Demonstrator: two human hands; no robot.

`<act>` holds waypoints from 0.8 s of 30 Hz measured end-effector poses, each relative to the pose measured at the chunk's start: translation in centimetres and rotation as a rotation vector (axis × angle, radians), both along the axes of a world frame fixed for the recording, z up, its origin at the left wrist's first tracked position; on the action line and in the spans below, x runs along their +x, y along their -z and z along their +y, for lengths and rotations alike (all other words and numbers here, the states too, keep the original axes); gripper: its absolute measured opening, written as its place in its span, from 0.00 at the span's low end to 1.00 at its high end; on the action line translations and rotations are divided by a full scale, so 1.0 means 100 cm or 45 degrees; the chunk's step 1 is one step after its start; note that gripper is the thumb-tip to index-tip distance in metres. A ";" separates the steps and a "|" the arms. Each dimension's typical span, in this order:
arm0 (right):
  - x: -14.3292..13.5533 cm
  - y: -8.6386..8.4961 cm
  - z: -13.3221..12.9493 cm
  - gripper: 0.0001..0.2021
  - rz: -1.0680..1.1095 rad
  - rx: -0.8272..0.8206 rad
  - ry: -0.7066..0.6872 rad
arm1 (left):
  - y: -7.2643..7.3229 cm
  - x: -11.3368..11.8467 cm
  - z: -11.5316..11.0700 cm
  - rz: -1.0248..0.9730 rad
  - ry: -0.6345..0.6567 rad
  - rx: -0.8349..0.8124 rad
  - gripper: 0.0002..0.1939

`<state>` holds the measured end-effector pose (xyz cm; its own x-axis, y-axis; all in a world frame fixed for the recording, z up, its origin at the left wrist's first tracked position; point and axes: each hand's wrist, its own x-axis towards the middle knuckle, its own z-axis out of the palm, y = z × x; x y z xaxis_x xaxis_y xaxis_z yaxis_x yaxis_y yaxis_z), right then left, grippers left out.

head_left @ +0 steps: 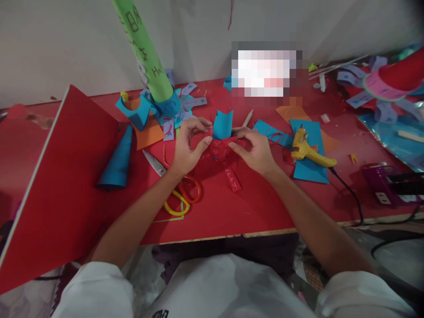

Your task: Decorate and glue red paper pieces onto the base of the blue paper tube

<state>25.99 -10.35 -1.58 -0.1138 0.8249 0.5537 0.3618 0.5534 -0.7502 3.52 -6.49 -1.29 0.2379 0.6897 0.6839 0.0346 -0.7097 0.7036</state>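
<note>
Both hands pinch a red paper piece [220, 149] with white writing, near the middle of the table. My left hand [192, 143] grips its left side between thumb and fingers. On the right side, my right hand [253, 148] has thumb and fingers closed on the same piece. A blue paper piece [222, 125] stands upright between the hands, just behind the red paper. One red strip with writing [232, 176] points down toward the front edge. Scissors [180, 194] with red and yellow handles lie beside my left forearm.
A tall green paper tube [149, 57] stands on a blue base at the back left. A blue cone [117, 161] and a raised red board [66, 176] are at left. Right of my hands, a yellow glue gun [309, 150] lies on blue paper [311, 174], its cord trailing right.
</note>
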 end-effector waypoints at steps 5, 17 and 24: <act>0.001 0.000 0.000 0.13 -0.004 0.009 -0.012 | -0.001 0.000 0.001 -0.042 -0.045 0.011 0.13; 0.001 0.000 0.000 0.13 -0.018 0.003 -0.001 | -0.005 0.000 -0.001 -0.063 -0.143 -0.039 0.17; 0.000 -0.001 -0.001 0.11 -0.007 0.026 -0.015 | -0.004 -0.001 0.000 -0.073 -0.122 -0.063 0.14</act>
